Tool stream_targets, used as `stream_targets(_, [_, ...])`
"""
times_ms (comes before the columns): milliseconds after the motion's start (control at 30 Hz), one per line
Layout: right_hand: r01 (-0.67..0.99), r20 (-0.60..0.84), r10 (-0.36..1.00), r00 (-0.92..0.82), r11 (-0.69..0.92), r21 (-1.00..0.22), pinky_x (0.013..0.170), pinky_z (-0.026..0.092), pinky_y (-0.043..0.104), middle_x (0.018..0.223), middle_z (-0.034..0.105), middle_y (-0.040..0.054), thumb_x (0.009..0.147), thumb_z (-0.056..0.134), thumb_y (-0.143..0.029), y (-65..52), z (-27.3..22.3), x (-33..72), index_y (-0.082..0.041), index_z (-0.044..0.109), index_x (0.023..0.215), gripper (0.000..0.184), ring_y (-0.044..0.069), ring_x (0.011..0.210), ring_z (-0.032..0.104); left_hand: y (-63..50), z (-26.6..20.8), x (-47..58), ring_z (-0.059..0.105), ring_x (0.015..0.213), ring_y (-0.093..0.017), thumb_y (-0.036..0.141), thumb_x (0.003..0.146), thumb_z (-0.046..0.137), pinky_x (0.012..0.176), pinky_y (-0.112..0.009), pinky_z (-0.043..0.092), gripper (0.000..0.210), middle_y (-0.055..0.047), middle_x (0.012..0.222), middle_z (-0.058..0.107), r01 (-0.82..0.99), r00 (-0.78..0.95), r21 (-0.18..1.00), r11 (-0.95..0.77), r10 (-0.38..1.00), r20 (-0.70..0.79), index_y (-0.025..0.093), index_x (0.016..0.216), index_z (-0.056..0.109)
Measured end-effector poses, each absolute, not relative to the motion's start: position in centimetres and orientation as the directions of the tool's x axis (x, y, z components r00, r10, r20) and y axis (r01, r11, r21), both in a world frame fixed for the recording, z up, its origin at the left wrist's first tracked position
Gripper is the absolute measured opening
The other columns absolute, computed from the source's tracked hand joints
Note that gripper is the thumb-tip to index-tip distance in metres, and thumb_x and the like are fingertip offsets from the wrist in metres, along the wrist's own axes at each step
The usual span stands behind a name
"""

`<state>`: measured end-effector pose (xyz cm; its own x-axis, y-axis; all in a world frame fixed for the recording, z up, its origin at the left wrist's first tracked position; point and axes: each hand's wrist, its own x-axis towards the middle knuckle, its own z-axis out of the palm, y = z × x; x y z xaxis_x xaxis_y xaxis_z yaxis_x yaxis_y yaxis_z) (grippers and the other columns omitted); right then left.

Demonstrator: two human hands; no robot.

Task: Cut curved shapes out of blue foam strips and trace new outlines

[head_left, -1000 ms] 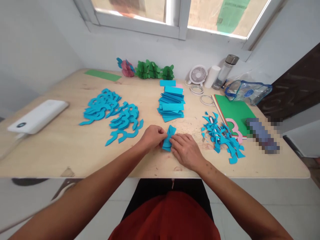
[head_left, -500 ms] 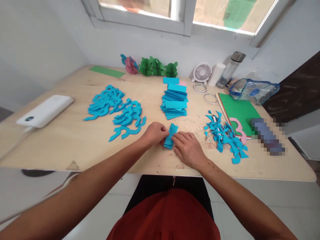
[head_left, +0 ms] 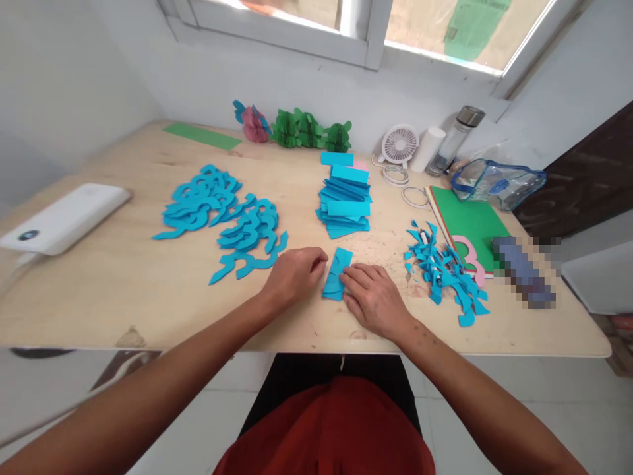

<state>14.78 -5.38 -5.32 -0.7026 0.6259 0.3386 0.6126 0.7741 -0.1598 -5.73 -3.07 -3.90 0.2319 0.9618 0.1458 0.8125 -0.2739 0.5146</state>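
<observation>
A small blue paper strip (head_left: 337,270) lies upright in front of me near the table's front edge, with a curved line across its lower half and layered edges at its bottom. My right hand (head_left: 374,293) rests at its right side, fingertips on the paper's edge, holding it against the table. Just left of the strip, my left hand (head_left: 297,276) is curled and apart from it, with no paper showing in its fingers. Beyond the strip is a stack of blue paper rectangles (head_left: 349,208). Cut wavy blue pieces (head_left: 247,231) lie to the left.
Blue scraps (head_left: 442,267) lie to the right, beside a green sheet pile (head_left: 469,221) and pink curved cutout (head_left: 467,254). A power bank (head_left: 74,214) is at the left. Paper ornaments (head_left: 306,130), a fan (head_left: 399,145), a bottle (head_left: 455,142) and a clear pouch (head_left: 499,185) stand behind.
My left hand has moved a little left, off the paper strip. The strip now lies flatter and shows more of its face. My right hand stays beside it.
</observation>
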Motion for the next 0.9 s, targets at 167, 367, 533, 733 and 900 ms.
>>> stream_targets(167, [0.612, 0.328, 0.623, -0.71, 0.777, -0.15, 0.092, 0.042, 0.045, 0.121, 0.064, 0.0146, 0.091, 0.052, -0.023, -5.4, -5.2, 14.8, -0.013, 0.062, 0.115, 0.028, 0.028, 0.115, 0.052, -2.6, -5.6, -7.2, 0.057, 0.115, -0.026, 0.017, 0.087, 0.042, 0.098, -0.043, 0.045, 0.028, -0.011, 0.114, 0.069, 0.638, 0.475, 0.402, -0.657, 0.747, 0.465, 0.017, 0.1, 0.067])
stream_targets(367, [0.613, 0.324, 0.622, -0.713, 0.777, -0.141, 0.093, 0.043, 0.045, 0.122, 0.064, 0.0139, 0.09, 0.052, -0.023, -5.4, -5.0, 14.7, -0.013, 0.062, 0.116, 0.029, 0.028, 0.114, 0.053, -2.3, -6.2, -7.4, 0.051, 0.125, -0.025, 0.018, 0.09, 0.044, 0.105, -0.046, 0.041, 0.029, -0.011, 0.122, 0.065, 0.602, 0.538, 0.392, -0.695, 0.716, 0.444, 0.015, 0.112, 0.061])
stream_targets(533, [0.611, 0.334, 0.626, -0.704, 0.775, -0.163, 0.09, 0.045, 0.047, 0.12, 0.065, 0.0148, 0.09, 0.052, -0.023, -5.4, -5.0, 14.5, -0.015, 0.061, 0.118, 0.03, 0.028, 0.114, 0.053, -2.5, -6.2, -7.6, 0.052, 0.123, -0.026, 0.018, 0.089, 0.048, 0.105, -0.047, 0.041, 0.024, -0.01, 0.121, 0.066, 0.597, 0.543, 0.389, -0.701, 0.711, 0.447, 0.017, 0.108, 0.063])
stream_targets(733, [0.617, 0.326, 0.631, -0.704, 0.771, -0.159, 0.091, 0.045, 0.046, 0.12, 0.065, 0.0144, 0.09, 0.052, -0.023, -5.4, -5.0, 14.5, -0.014, 0.061, 0.118, 0.03, 0.028, 0.115, 0.053, -2.5, -6.5, -7.6, 0.053, 0.123, -0.027, 0.018, 0.089, 0.048, 0.102, -0.05, 0.042, 0.027, -0.013, 0.123, 0.065, 0.58, 0.578, 0.358, -0.732, 0.679, 0.453, 0.016, 0.111, 0.063])
stream_targets(900, [0.618, 0.316, 0.633, -0.707, 0.77, -0.16, 0.091, 0.045, 0.047, 0.122, 0.064, 0.0148, 0.091, 0.051, -0.023, -5.4, -4.9, 14.5, -0.014, 0.061, 0.118, 0.031, 0.028, 0.115, 0.053, -2.6, -6.4, -7.4, 0.055, 0.119, -0.027, 0.019, 0.089, 0.047, 0.101, -0.049, 0.042, 0.026, -0.011, 0.122, 0.066, 0.607, 0.571, 0.347, -0.715, 0.696, 0.435, 0.017, 0.11, 0.063])
